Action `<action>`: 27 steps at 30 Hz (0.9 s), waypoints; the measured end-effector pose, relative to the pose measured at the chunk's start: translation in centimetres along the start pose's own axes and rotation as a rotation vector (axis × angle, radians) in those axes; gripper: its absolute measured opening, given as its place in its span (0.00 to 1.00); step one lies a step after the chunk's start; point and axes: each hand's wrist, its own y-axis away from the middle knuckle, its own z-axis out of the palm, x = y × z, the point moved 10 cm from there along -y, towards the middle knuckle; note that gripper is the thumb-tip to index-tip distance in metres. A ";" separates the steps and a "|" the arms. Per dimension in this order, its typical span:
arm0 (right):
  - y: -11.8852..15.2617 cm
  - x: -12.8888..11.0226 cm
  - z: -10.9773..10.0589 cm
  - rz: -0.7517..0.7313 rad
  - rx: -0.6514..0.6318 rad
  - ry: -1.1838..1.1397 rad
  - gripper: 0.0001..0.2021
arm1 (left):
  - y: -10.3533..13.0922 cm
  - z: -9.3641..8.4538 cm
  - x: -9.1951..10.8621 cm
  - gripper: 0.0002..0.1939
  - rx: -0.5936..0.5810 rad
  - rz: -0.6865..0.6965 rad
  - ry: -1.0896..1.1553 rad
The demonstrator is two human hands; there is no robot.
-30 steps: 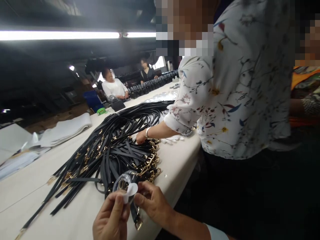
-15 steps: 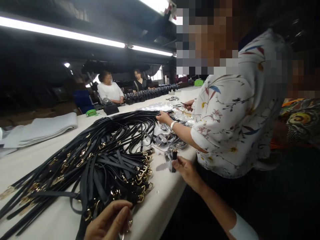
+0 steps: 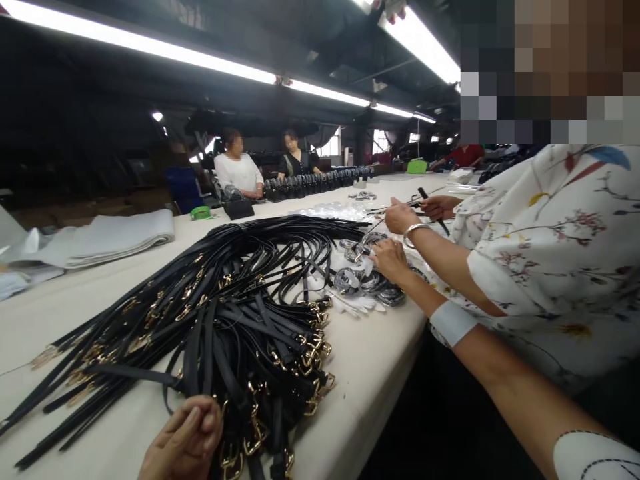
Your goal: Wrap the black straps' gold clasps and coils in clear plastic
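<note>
My left hand (image 3: pixel 185 437) is closed at the lower edge, fingertips pressed together beside a heap of black straps (image 3: pixel 220 327) with gold buckles. Whatever it holds, if anything, is hidden. Reaching forward, my right hand (image 3: pixel 391 261) has bent fingers over coiled straps in clear plastic (image 3: pixel 350 280). A small dark piece shows at its fingertips, too unclear to name. A white band (image 3: pixel 453 322) wraps my right forearm. Just beyond, a co-worker's hand (image 3: pixel 403 217) with a bracelet and the other hand (image 3: pixel 441 207) handle a thin black strap (image 3: pixel 434 212).
The co-worker in a floral shirt (image 3: pixel 550 260) stands close on the right. Folded white sheets (image 3: pixel 120 237) lie at the left of the pale table (image 3: pixel 370 360). Farther back are a green tape roll (image 3: pixel 201 213), a black bag (image 3: pixel 239 208), a row of black bags (image 3: pixel 320 181) and two seated people.
My right hand has moved forward from the table's near edge to the bagged coils. My left hand has shifted left. The view has turned right, and the co-worker's two hands have come together.
</note>
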 end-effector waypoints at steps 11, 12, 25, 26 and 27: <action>4.0 -13.6 -0.3 -0.277 -0.168 -0.406 0.14 | 1.3 2.3 0.1 0.12 -0.219 0.079 -0.007; 5.7 -16.4 0.1 -0.353 -0.274 -0.580 0.14 | 1.3 2.5 0.2 0.12 -0.225 0.087 -0.008; 3.4 -40.1 3.8 -0.498 -0.405 -0.719 0.12 | 1.9 -6.6 3.9 0.12 0.617 0.464 -0.387; 2.8 -41.5 4.4 -0.509 -0.405 -0.672 0.12 | 1.8 -6.8 3.8 0.12 0.632 0.436 -0.450; 2.2 -42.8 5.0 -0.523 -0.411 -0.627 0.12 | 1.6 -6.7 3.7 0.11 0.622 0.413 -0.488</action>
